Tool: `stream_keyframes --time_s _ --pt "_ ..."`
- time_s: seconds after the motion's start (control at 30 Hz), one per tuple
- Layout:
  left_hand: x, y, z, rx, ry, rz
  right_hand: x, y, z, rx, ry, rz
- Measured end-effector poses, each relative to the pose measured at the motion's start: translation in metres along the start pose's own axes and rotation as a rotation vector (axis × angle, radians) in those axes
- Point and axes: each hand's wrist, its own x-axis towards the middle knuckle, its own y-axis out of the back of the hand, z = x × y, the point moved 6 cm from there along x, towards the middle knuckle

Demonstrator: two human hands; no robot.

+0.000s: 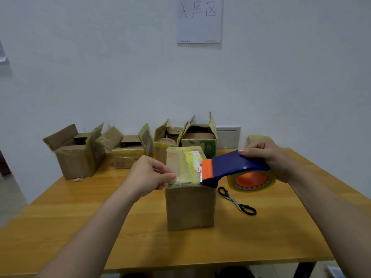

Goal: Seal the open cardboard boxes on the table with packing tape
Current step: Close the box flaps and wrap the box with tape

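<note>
Tape [186,175] pinched by left hand [149,173] (dispenser [234,164]: right hand [269,157])

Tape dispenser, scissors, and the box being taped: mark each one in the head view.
tape dispenser [236,164], head view, on its blue body.
scissors [234,201], head view, on the metal middle between the black handles.
box [189,207], head view, on its front cardboard face.

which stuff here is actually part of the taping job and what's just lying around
Job: tape dispenser in right hand; tape strip pinched by left hand; front box; open boxes behind.
Lying about: scissors; paper sign.
</note>
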Motion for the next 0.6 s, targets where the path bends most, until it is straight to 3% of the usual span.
stream_keyframes --time_s 0.6 --pt "-0.009 -0.005 -0.008 0.214 -0.152 0.192 0.006 -0.008 -0.013 -0.160 0.019 -0.023"
